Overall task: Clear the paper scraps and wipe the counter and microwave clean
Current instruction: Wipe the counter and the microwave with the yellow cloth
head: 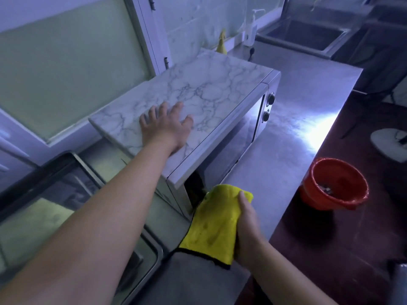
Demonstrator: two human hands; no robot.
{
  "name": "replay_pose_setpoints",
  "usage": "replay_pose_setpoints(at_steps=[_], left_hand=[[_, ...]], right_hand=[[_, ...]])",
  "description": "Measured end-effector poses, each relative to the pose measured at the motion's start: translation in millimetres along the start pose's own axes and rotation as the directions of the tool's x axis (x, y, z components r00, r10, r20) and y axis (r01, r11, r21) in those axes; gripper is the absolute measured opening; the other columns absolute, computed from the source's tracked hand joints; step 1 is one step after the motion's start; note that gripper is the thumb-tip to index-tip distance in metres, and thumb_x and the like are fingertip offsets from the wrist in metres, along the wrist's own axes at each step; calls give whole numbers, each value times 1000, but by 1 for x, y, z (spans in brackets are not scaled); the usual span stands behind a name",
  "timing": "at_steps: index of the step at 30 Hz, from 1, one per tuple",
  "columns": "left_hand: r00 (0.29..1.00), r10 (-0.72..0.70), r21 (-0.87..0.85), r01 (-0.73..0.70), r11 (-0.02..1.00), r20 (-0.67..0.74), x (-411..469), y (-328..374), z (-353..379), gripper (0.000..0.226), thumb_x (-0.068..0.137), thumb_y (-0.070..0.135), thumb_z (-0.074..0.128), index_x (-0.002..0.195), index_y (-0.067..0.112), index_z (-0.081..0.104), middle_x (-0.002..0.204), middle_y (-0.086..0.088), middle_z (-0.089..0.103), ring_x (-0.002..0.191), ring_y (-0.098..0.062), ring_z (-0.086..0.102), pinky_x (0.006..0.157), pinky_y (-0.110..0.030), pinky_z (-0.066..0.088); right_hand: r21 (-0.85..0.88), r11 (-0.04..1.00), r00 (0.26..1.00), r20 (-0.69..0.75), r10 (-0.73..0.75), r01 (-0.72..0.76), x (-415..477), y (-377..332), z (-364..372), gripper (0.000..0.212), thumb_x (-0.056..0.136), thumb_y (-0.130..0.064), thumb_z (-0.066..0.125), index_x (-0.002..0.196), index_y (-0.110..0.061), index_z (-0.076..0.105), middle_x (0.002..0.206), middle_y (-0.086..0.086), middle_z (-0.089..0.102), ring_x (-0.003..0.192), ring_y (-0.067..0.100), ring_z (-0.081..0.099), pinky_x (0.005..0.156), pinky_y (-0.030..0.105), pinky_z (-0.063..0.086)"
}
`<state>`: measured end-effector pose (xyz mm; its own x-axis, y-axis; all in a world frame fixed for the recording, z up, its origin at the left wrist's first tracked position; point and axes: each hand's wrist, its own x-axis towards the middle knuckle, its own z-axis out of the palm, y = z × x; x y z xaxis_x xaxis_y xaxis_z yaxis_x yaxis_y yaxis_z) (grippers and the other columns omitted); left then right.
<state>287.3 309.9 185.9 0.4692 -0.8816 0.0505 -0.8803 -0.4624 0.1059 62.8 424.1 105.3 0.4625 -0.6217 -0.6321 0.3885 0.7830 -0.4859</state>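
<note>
Here: left hand (pixel 164 126) fingers spread flat on microwave (pixel 211 89); right hand (pixel 246 225) fingers grip yellow cloth (pixel 212 225).

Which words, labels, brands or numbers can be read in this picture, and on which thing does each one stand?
No text can be read.
On the microwave, around its knobs: any marks too blurred to read.
On the pump bottle at the back: too blurred to show a label.
No print on the yellow cloth or the red bucket.
</note>
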Motion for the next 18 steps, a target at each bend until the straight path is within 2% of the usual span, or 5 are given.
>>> replay_pose_setpoints(at_steps=[3, 8, 13, 16, 18], left_hand=[[1000, -1, -8, 1, 1000, 0, 1, -1, 1, 63, 93, 66, 22, 152, 45, 23, 164, 3, 20, 148, -25, 16, 117, -51, 10], [1000, -8, -18, 8, 1000, -17, 2, -3, 3, 62, 92, 68, 23, 151, 47, 24, 163, 4, 21, 148, -22, 16, 118, -49, 9], [1000, -28, -30, 27, 999, -11, 1, -3, 3, 59, 93, 69, 24, 149, 50, 24, 164, 7, 20, 149, -21, 14, 120, -48, 8], [999, -41, -26, 41, 999, -12, 1, -2, 4, 59, 93, 68, 26, 148, 51, 24, 163, 8, 21, 149, -21, 15, 119, -47, 9], [999, -39, -28, 38, 999, -30, 1, -2, 4, 57, 93, 67, 30, 148, 50, 27, 163, 6, 24, 148, -22, 17, 119, -47, 10]], right_hand=[[102, 981, 972, -155, 177, -162, 5, -26, -48, 69, 99, -54, 39, 134, 2, 57, 125, 30, 63, 102, 42, 67, 87, 49, 50], [80, 995, 965, -260, -35, 58, 13, -73, -78, 64, 95, -53, 49, 134, -3, 57, 125, 28, 65, 119, 42, 60, 108, 53, 41], [-279, 826, 852, -44, -521, 490, 35, -144, -44, 53, 75, -45, 68, 116, -13, 62, 76, 8, 73, 72, 39, 65, 52, 35, 53], [-511, 496, 683, 287, -672, 702, 56, -173, -18, 51, 86, -57, 54, 137, -53, 48, 131, -23, 63, 117, 46, 53, 88, 61, 52], [-529, 401, 652, 472, -593, 748, 78, -183, -7, 64, 86, -71, 52, 146, -54, 36, 161, -26, 20, 152, 8, 17, 118, 37, 28]])
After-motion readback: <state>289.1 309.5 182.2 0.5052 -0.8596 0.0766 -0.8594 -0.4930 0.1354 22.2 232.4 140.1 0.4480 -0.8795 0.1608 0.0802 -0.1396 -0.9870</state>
